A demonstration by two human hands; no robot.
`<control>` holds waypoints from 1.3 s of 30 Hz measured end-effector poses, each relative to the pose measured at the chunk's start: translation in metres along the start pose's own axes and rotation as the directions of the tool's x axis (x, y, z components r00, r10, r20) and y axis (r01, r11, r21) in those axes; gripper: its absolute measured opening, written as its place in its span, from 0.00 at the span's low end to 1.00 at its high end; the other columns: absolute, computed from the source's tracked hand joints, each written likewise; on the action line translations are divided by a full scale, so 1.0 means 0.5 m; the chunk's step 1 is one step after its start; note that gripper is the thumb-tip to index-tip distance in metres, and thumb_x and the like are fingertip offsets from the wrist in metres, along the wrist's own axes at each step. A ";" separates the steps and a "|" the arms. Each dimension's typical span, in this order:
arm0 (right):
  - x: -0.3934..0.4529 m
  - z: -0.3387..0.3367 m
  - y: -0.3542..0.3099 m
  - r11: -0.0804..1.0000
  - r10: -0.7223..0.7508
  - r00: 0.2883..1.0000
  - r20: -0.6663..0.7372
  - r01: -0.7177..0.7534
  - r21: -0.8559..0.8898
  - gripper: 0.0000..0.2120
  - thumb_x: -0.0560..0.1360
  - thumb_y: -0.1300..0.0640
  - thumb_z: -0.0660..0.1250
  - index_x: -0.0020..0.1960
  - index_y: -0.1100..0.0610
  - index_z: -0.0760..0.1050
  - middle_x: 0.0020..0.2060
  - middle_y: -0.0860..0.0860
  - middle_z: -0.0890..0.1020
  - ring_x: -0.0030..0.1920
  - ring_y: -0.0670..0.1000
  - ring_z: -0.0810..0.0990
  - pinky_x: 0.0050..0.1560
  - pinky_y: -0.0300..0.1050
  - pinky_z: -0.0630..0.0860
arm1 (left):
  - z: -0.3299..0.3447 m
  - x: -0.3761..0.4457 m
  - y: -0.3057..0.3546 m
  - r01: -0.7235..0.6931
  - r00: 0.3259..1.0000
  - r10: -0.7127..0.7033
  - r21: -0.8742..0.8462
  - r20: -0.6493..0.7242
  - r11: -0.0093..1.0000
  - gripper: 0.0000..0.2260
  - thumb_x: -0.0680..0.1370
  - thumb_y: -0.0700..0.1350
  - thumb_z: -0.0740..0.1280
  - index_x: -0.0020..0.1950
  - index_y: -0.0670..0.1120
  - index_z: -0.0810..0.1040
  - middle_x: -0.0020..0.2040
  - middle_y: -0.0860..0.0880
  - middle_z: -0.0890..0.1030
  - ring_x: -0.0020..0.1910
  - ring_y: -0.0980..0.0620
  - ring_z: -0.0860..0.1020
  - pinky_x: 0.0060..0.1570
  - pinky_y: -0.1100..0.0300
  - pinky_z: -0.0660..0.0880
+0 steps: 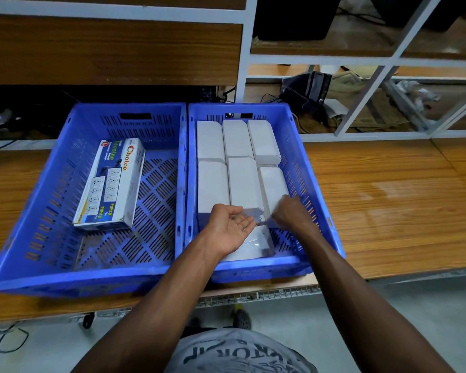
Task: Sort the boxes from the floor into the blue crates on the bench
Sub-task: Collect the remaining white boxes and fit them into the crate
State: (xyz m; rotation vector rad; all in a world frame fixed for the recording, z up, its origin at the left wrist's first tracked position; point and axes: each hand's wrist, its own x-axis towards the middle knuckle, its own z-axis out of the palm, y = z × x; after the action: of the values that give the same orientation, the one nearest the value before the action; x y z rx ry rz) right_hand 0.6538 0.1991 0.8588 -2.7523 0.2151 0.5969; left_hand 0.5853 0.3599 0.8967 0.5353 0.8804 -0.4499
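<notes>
My left hand palm-up, fingers loose, holding nothing; right hand grip unclear, at white box, lower centre right crate. Risk: box tilts, jams against neighbours.

Two crates stood side by side on the tabletop, touching. The left crate held one printed box; the right crate held plain boxes in rows. Shelves stood behind.
</notes>
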 end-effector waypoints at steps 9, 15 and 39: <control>0.020 -0.005 -0.011 0.962 0.052 0.997 -0.052 -0.036 0.270 0.18 0.74 0.64 0.64 0.63 0.65 0.72 0.61 0.63 0.78 0.60 0.63 0.79 0.51 0.47 0.75 | -0.002 -0.004 0.002 -0.024 1.000 0.024 0.020 0.018 1.000 0.21 0.82 0.34 0.59 0.75 0.32 0.66 0.76 0.36 0.68 0.76 0.40 0.68 0.72 0.49 0.69; 0.027 -0.017 -0.003 0.927 0.064 0.997 -0.046 -0.043 0.374 0.14 0.76 0.66 0.62 0.62 0.63 0.73 0.56 0.58 0.78 0.56 0.59 0.78 0.47 0.47 0.75 | -0.007 0.002 -0.001 -0.046 0.999 0.047 0.041 -0.024 0.998 0.20 0.82 0.34 0.58 0.75 0.33 0.66 0.77 0.36 0.67 0.76 0.40 0.68 0.73 0.49 0.68; -0.057 -0.010 0.016 0.999 -0.025 0.929 0.369 0.007 0.049 0.08 0.77 0.60 0.58 0.45 0.61 0.74 0.37 0.58 0.79 0.33 0.58 0.79 0.33 0.48 0.77 | -0.043 0.017 0.015 0.064 0.950 0.110 0.530 -0.292 0.846 0.32 0.62 0.47 0.69 0.67 0.45 0.73 0.76 0.46 0.65 0.73 0.41 0.68 0.74 0.42 0.63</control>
State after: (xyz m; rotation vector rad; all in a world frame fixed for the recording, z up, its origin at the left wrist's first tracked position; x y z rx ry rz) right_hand 0.6282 0.1920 0.8732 -2.5317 0.1160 1.0733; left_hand 0.5813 0.3776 0.8802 1.1594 1.0523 -0.6040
